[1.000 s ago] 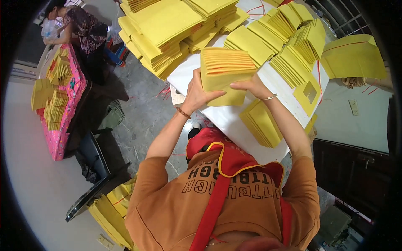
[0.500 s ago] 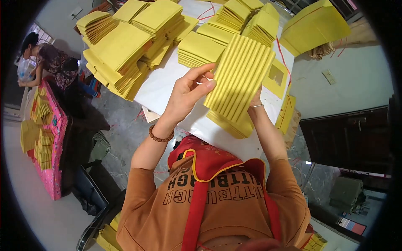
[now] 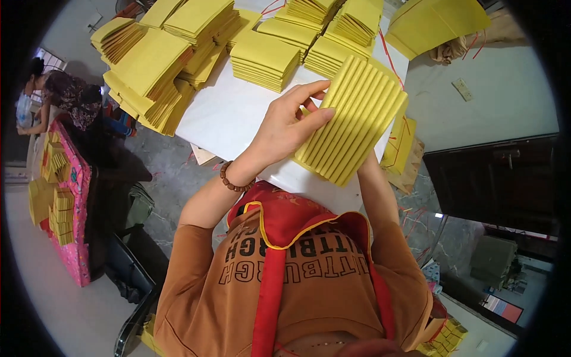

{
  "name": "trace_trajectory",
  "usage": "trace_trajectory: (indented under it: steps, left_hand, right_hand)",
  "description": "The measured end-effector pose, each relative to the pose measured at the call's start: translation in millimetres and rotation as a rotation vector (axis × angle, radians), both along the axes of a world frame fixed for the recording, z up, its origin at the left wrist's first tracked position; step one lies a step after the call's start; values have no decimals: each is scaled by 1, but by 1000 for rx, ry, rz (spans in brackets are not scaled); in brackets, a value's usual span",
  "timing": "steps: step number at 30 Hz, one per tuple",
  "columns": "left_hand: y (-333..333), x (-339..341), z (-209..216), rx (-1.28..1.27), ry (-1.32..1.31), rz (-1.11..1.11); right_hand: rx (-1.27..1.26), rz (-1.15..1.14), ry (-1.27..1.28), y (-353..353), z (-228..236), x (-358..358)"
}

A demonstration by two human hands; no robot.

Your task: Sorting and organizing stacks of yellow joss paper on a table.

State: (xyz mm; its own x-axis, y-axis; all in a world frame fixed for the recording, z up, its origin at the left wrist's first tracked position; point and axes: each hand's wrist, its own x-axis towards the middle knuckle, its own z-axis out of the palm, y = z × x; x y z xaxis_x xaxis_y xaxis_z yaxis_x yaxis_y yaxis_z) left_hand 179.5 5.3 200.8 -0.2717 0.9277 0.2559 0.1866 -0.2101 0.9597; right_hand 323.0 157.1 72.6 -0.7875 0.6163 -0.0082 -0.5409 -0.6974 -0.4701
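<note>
A thick stack of folded yellow paper (image 3: 351, 119) is held up over the near part of the white table, its rounded folds lined up side by side and facing me. My left hand (image 3: 291, 122), with a brown bead bracelet on the wrist, closes on the stack's left edge, thumb on the folds and fingers curled beside it. My right hand is hidden behind the stack and bears it from the right; only the right forearm (image 3: 380, 193) shows. Just beyond, a pile of folded yellow papers (image 3: 264, 56) lies on the table.
Tall piles of yellow paper (image 3: 148, 62) cover the far left of the white table (image 3: 208, 122). An upright yellow sheet (image 3: 437, 27) stands at the far right. Leftward, a person (image 3: 74, 98) bends by a pink-covered table (image 3: 80, 226) bearing yellow bundles. A black chair (image 3: 137, 262) stands lower left.
The stack has shifted right and its folds have turned a little, with my left hand following along its left edge. The whole view has shifted slightly, too. My right hand has become hidden.
</note>
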Motion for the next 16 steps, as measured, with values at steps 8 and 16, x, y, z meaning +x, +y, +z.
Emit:
trace_trajectory:
  steps: [8, 16]
  left_hand:
    - [5, 7, -7, 1, 117, 38]
    - [6, 9, -10, -23, 170, 77]
  right_hand:
    - [10, 31, 39, 12, -11, 0]
    - [44, 69, 58, 4, -15, 1]
